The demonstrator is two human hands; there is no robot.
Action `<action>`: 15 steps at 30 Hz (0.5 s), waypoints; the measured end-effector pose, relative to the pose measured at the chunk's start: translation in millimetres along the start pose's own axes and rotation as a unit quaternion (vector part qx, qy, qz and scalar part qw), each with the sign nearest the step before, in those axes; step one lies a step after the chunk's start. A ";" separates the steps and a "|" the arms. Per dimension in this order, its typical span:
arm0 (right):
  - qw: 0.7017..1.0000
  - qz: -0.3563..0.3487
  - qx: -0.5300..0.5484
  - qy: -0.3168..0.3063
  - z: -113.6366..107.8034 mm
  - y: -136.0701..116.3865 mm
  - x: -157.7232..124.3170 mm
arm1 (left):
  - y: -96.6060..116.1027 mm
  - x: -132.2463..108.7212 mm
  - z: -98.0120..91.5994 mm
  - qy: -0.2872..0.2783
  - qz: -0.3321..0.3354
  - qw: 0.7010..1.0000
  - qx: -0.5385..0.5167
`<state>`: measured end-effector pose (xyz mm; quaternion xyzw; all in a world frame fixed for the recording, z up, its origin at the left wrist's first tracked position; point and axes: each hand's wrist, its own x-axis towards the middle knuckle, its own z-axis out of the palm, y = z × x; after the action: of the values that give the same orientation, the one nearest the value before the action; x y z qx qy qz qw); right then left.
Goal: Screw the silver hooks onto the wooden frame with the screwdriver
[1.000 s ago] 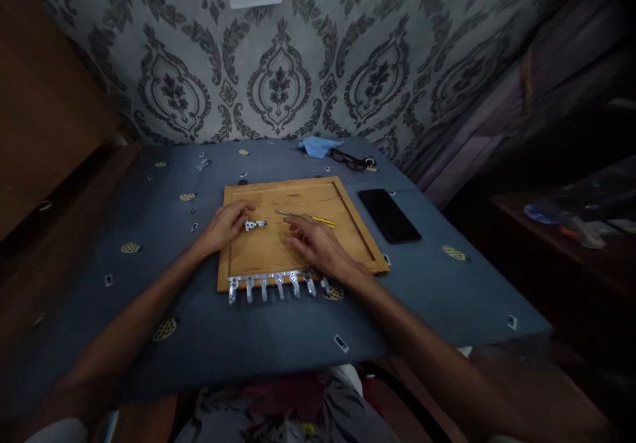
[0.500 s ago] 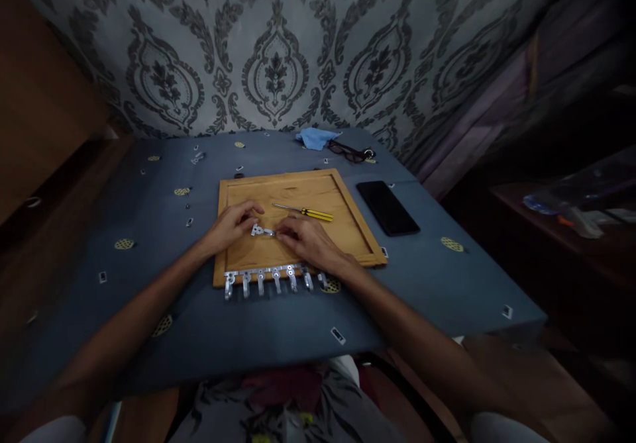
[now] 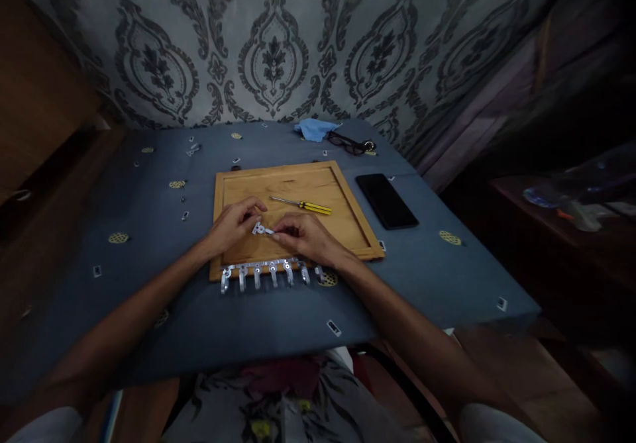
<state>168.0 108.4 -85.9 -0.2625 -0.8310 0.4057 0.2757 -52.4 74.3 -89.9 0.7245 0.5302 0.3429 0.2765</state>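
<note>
My right hand [image 3: 307, 234] pinches one end of a small silver metal hook [image 3: 259, 229] over a framed wooden board [image 3: 293, 181]. My left hand [image 3: 236, 223] is at the hook's other end, fingers curved and apart; whether its thumb touches the metal is hard to tell. Behind my right hand, a screwdriver with a yellow and black handle [image 3: 315, 208] lies on the board. Along the board's front edge runs a row of several silver hooks [image 3: 257, 274], its right end close to my right wrist.
A black phone [image 3: 387, 201] lies right of the board on the blue patterned tablecloth [image 3: 422, 277]. Farther back are a blue cloth [image 3: 315, 129] and dark glasses [image 3: 350, 143]. A small metal piece [image 3: 193, 149] sits at the back left. The patterned wall stands behind the table.
The camera view has shifted slightly, so everything sits a little higher. My right hand still holds the hook, which has turned slightly; my left hand stays beside it.
</note>
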 end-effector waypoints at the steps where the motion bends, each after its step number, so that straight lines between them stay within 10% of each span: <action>1: 1.000 0.006 0.014 -0.001 -1.5 -1.2 -1.1 | 1.6 -0.6 0.0 0.001 -0.002 1.000 0.000; 15: 0.946 0.196 0.127 0.223 -21.8 -17.5 -112.5 | 29.6 -7.5 -6.6 -0.015 -0.039 0.999 0.031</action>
<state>258.8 36.3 -87.9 -0.4671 -0.6220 0.4850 0.3997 -42.0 58.9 -64.7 0.7164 0.5642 0.3046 0.2751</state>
